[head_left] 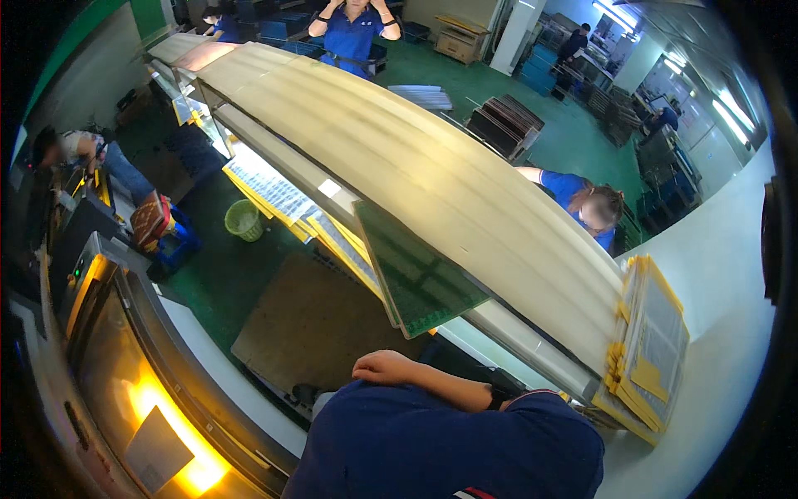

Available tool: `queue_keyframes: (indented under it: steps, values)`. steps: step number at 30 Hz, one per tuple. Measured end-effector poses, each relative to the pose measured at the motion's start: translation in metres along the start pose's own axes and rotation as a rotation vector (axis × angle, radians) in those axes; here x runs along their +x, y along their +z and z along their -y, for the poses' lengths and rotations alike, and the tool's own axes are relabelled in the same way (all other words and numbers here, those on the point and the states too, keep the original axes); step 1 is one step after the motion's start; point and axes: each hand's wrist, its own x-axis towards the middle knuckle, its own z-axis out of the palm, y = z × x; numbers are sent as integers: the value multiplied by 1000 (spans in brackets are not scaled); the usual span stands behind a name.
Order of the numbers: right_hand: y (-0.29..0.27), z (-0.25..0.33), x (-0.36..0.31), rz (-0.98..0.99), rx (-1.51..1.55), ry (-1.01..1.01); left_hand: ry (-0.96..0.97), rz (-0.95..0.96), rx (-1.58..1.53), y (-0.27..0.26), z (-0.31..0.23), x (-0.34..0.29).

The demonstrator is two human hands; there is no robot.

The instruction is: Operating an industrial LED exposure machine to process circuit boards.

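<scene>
My right hand (384, 366) lies on the navy cloth of my own clothing, in front of my body. Its fingers are loosely bent and hold no object that I can see. The bare forearm crosses from the right, with a black band (503, 389) near the sleeve. My left hand does not show. Beyond the right hand, a greenish clear sheet (420, 279) leans tilted against the near edge of a long table (399, 158) with a pale cover. No contact shows between hand and sheet.
Yellow-edged flat panels (652, 353) stand stacked at the table's right end. A machine (137, 387) glows yellow at lower left. On the floor are a brown board (299, 312) and a green basket (243, 219). Co-workers in blue (349, 37) stand along the table's far side.
</scene>
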Motion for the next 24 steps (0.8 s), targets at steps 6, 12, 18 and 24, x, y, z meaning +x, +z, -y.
queue_keyframes:
  steps: [6, 12, 18, 24]
  values:
    - [2, 4, 9, 27, -16, -22, 240, 319, -221, 191, -84, -90]
    - [18, 18, 27, 87, -125, -15, 131, 583, -641, 298, -214, -232]
    - [52, 47, 58, 31, -104, 92, 239, 760, -811, 315, -202, -225]
    - [88, 86, 138, 83, -110, 93, 309, 705, -495, 334, -212, -249]
